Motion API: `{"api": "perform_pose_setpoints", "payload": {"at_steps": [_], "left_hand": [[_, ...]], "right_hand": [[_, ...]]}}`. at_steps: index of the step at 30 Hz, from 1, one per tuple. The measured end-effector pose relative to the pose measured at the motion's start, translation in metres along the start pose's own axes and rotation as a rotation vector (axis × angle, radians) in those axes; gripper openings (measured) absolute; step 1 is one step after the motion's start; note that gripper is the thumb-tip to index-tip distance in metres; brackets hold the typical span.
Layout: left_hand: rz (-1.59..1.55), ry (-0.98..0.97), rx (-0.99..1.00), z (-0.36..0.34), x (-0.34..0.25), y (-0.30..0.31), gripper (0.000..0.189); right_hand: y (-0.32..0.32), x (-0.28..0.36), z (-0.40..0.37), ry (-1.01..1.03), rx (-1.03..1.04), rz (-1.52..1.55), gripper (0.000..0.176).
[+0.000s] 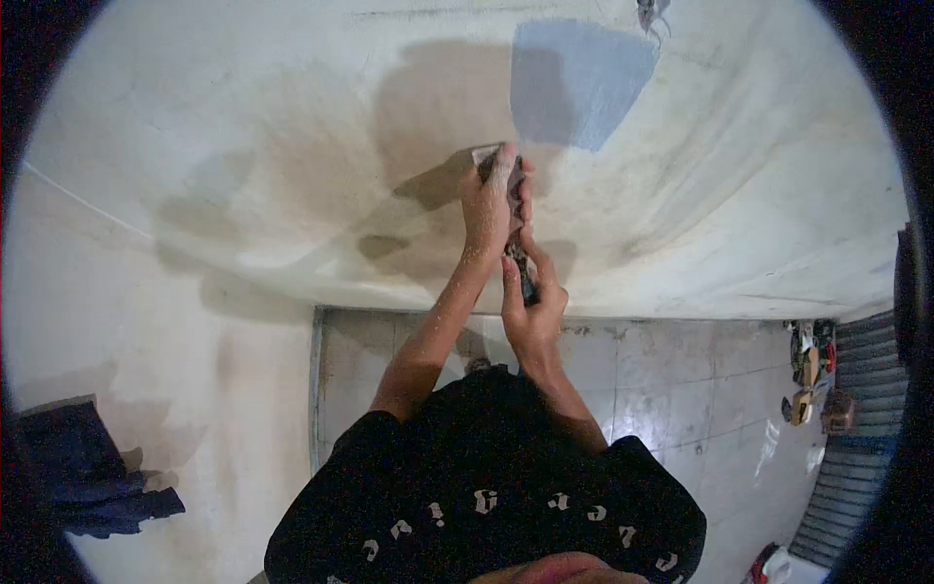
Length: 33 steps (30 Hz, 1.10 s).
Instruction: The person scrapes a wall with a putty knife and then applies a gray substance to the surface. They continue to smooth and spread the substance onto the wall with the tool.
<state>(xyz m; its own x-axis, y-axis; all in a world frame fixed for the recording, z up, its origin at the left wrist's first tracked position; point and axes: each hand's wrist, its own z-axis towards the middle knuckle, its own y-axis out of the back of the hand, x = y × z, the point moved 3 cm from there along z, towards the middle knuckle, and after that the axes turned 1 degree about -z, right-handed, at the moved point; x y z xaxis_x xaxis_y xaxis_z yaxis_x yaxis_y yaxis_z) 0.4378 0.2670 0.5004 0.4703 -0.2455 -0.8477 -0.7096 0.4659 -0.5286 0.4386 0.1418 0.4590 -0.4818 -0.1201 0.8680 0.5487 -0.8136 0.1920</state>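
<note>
My left hand (488, 209) is closed round the upper part of a dark, dusty hand tool (515, 209), whose pale flat end lies close to the whitish wall (321, 107). Lower down, my right hand (533, 297) grips the dark handle of the same tool between thumb and fingers. Pale specks of dust cover my left wrist and forearm. Just above the hands a blue-grey patch (584, 83) shows on the wall. Shadows of my head, hands and arms fall across the wall.
Below the wall lies a grey tiled floor (671, 380). Several items (803, 394) stand at the right beside a corrugated shutter (856, 448). Dark cloth (83, 477) hangs at the lower left. A small fitting (647, 12) sits at the top.
</note>
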Motion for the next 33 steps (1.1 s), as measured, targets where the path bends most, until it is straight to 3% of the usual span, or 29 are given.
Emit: {"api": "perform_pose_setpoints", "payload": {"at_steps": [7,14,18,33], "left_hand": [[0.045,-0.005,-0.055,0.003,0.003,0.003,0.038],[-0.023,0.083,-0.022,0.001,-0.001,0.001,0.037],[0.019,0.018,-0.007,0.006,-0.003,-0.001,0.037],[0.008,0.055,-0.001,0.002,0.000,0.001,0.036]], "right_hand": [[0.003,0.006,-0.005,-0.145,0.051,-0.018,0.035],[-0.002,0.009,0.006,0.056,-0.052,-0.018,0.034],[0.000,0.006,-0.003,-0.151,0.026,-0.018,0.036],[0.002,0.012,-0.003,-0.108,0.017,0.023,0.036]]}}
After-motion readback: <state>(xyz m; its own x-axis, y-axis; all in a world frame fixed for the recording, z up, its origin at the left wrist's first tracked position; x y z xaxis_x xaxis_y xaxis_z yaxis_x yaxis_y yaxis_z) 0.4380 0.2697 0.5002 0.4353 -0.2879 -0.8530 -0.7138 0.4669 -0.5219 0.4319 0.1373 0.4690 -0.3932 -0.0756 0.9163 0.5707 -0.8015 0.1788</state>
